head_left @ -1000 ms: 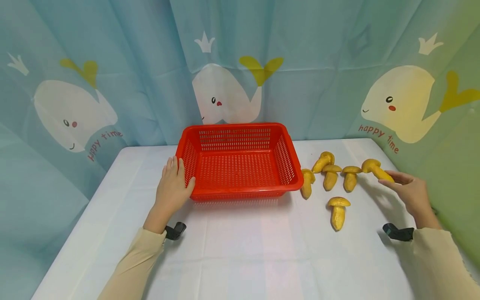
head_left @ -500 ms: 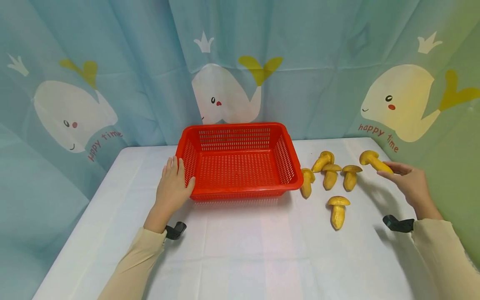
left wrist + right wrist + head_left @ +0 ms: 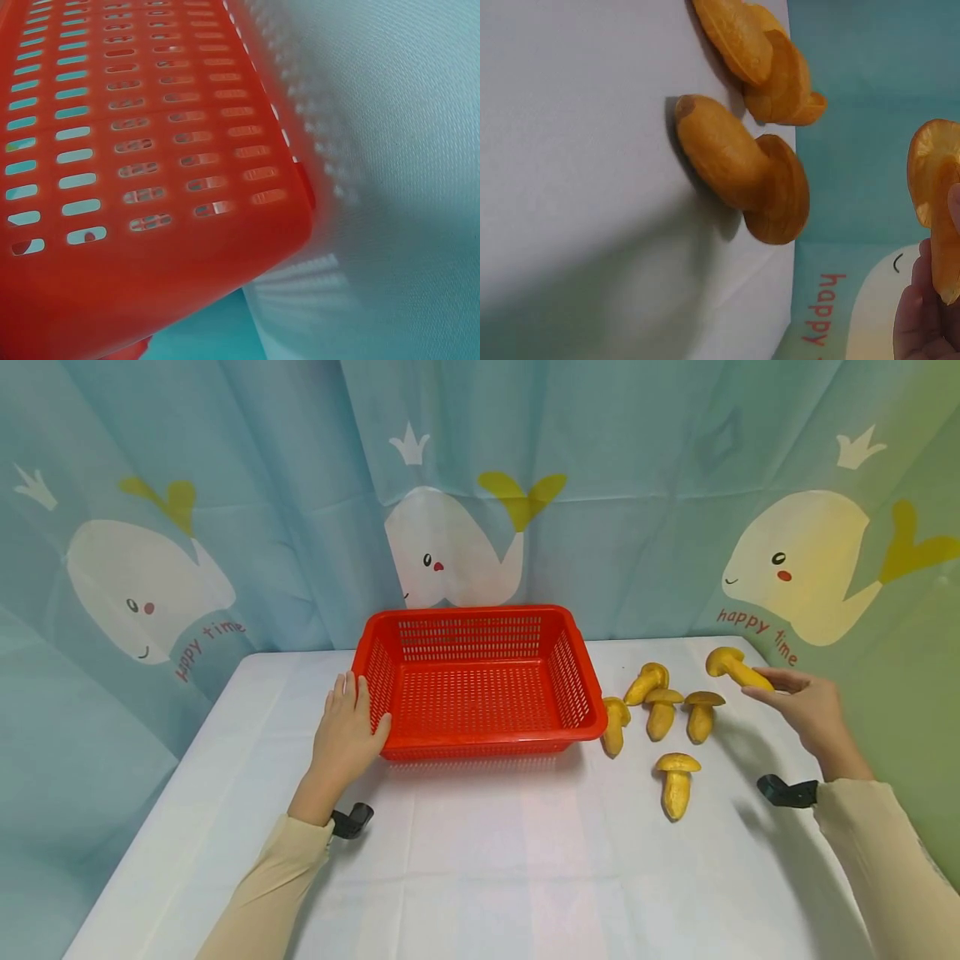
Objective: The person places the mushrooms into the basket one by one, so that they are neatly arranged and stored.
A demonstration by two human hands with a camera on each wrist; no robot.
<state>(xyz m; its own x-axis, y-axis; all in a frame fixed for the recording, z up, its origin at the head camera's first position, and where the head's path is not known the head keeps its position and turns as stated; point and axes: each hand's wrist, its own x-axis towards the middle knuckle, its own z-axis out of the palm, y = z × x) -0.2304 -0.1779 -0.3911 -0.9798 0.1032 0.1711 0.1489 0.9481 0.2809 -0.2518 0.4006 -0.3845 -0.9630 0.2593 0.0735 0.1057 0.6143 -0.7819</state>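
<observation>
A yellow mushroom [image 3: 737, 669] is pinched by its stem in my right hand [image 3: 813, 707], raised above the table's right side with its cap pointing left. The right wrist view shows the same mushroom [image 3: 946, 225] at its right edge, between thumb and fingers. My left hand [image 3: 346, 735] rests with straight fingers against the left side of a red plastic basket [image 3: 480, 745]. Its perforated wall [image 3: 150, 172] fills much of the left wrist view, where the left hand is out of sight. No mushroom shows inside the basket.
Several more mushrooms lie right of the basket, one [image 3: 614, 727] touching or almost touching its corner. Another mushroom [image 3: 677, 787] lies apart, nearer the front. The white-covered table [image 3: 480, 877] ends at a blue whale-print curtain [image 3: 630, 560] behind and at the sides.
My right hand has risen and moved slightly away from me and left, carrying the mushroom. The left hand, the basket and the mushrooms on the table have stayed put.
</observation>
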